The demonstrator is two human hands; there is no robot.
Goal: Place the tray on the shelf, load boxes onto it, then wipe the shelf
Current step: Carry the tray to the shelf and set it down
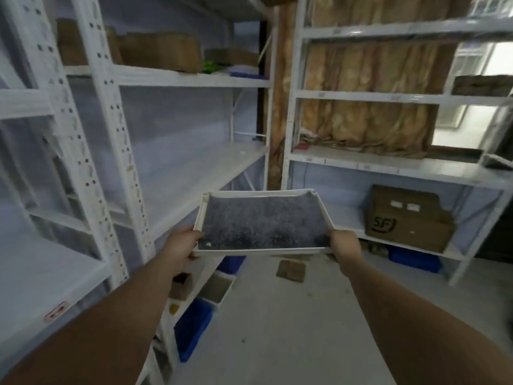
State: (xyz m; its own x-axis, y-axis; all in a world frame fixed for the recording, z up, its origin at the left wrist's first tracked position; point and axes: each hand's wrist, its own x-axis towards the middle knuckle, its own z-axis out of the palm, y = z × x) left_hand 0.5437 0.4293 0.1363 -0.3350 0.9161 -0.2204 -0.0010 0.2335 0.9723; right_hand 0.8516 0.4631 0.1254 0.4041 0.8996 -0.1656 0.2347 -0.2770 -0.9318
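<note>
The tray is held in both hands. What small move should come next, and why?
Probably swing the tray left and forward, toward the shelf at its height. The left hand and right hand grip its near corners, and it hangs in the air, not yet set down.
</note>
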